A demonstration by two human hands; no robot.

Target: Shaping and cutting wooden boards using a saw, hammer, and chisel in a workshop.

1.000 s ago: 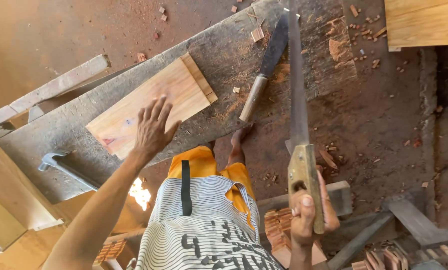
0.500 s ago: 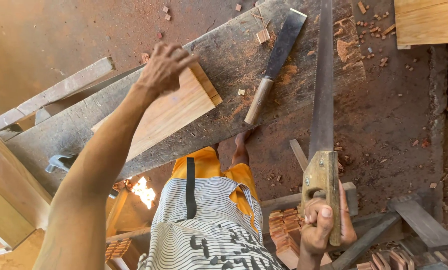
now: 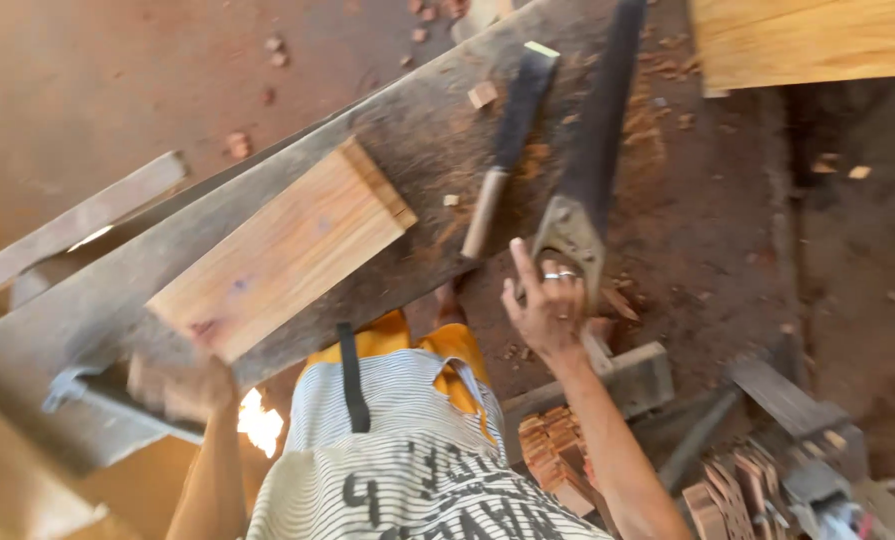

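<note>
My right hand (image 3: 547, 305) grips the handle of a handsaw (image 3: 592, 150). Its dark blade lies across the worn workbench plank (image 3: 417, 150) and points away from me. Just left of the saw lies a machete (image 3: 507, 140) with a pale wooden handle. A light wooden board (image 3: 282, 250) rests slantwise on the bench. My left hand (image 3: 179, 385) is blurred at the bench's near edge, just below the board's near end. Whether it touches the board is unclear.
A metal tool (image 3: 67, 390) hangs at the bench's near left edge. A wide pale plank (image 3: 807, 40) sits at the top right. Wood offcuts (image 3: 557, 450) and timber pieces lie on the reddish dirt floor at the lower right. Chips litter the bench.
My right hand has brought the saw up and left onto the bench beside the machete. My left hand has dropped from the board's far end to below its near end.
</note>
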